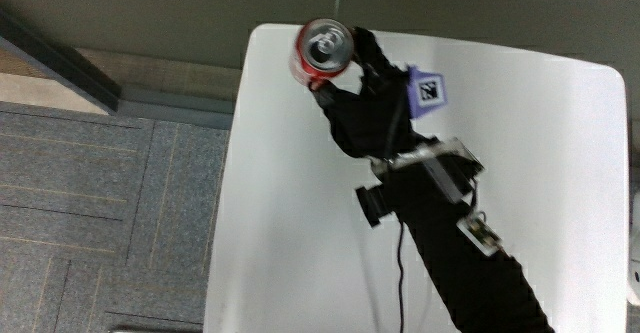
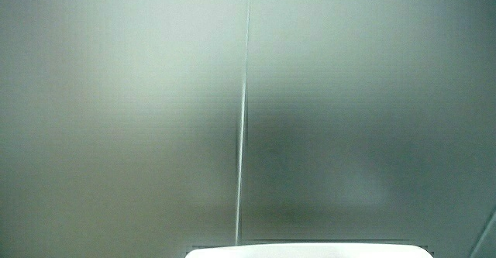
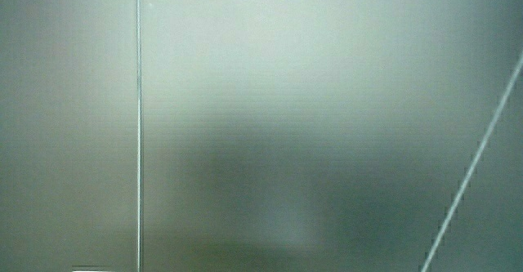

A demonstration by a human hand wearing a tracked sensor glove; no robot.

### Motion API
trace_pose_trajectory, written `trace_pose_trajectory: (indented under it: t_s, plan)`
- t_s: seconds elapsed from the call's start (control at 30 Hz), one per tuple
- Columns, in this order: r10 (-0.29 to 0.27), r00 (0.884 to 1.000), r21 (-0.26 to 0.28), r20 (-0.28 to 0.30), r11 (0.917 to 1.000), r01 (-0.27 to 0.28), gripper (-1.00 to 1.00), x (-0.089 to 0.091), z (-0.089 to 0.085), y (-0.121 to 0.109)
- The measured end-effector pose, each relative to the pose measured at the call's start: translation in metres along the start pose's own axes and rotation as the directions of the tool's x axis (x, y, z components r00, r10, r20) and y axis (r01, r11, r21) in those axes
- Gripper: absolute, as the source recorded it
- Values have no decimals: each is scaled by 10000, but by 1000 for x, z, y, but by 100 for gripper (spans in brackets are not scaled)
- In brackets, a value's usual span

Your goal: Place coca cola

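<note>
side views show only a pale wall, so the main view is used. the red aluminium coca-cola can with silver top (image 1: 325, 49) is held upright in the black-gloved hand (image 1: 365, 98), fingers wrapped round its side. can is seen at the hand's 11 o'clock, over the white table (image 1: 290, 223) corner, close to the rim. risk: if released here, the base may overhang the edge and the can tips off.

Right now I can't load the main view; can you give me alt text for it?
The hand, in a black glove, has its grip closed on a red Coca-Cola can at a corner of the white table, the can's silver top facing up. A small patterned cube sits on the glove's back, and the forearm stretches across the tabletop.
</note>
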Motion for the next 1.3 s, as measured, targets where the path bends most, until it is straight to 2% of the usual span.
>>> trace_pose_trajectory:
  t_s: [0.07,0.1,0.13,0.23,0.27,0.33,0.37,0.47,0.5,0.53,0.6,0.7,0.8,0.87,0.97,1.0,1.07,1.1,1.13,1.17,1.2,1.23,1.27,1.3]
  plan:
    - [-551,9985,-26,-44,9985,550,0,8,-1,-2]
    - [-652,9978,-18,-91,9979,652,0,10,-1,-2]
    - [-1100,9938,-5,168,9939,1100,0,14,0,-3]
    - [-1210,9926,150,86,9926,1209,0,21,0,-5]
    - [-1422,9896,121,199,9898,1420,0,22,-1,-5]
    - [-1355,9904,150,288,9907,1351,0,29,-1,-5]
    - [-1552,9878,27,95,9879,1552,0,30,-3,-6]
    - [-1453,9894,10,29,9894,1453,0,30,-5,-6]
    - [-1548,9879,0,57,9879,1548,0,28,-5,-7]
    - [-1921,9810,-55,263,9813,1923,0,26,-5,-9]
    - [-1729,9849,-40,-122,9849,1729,0,33,-4,-10]
    - [-1941,9810,-52,23,9810,1941,0,32,0,-12]
    - [-1661,9860,83,-135,9860,1662,0,33,2,-13]
    - [-1787,9838,13,148,9839,1787,0,34,2,-13]
    - [-1793,9838,30,32,9838,1793,0,36,3,-14]
    - [-1969,9804,44,13,9804,1969,0,34,3,-15]
    - [-1717,9852,55,27,9851,1717,0,35,5,-15]
    - [-2031,9790,82,160,9791,2030,0,37,5,-15]
    - [-1759,9843,77,175,9844,1757,0,34,5,-15]
    - [-1771,9842,59,0,9842,1771,0,34,5,-15]
    - [-1908,9816,20,109,9816,1908,-6,33,6,-16]
    - [-1701,9854,77,60,9854,1700,-11,37,7,-15]
    - [-1902,9813,128,285,9817,1899,-17,37,7,-16]
    - [-1912,9812,161,257,9815,1908,-22,37,7,-17]
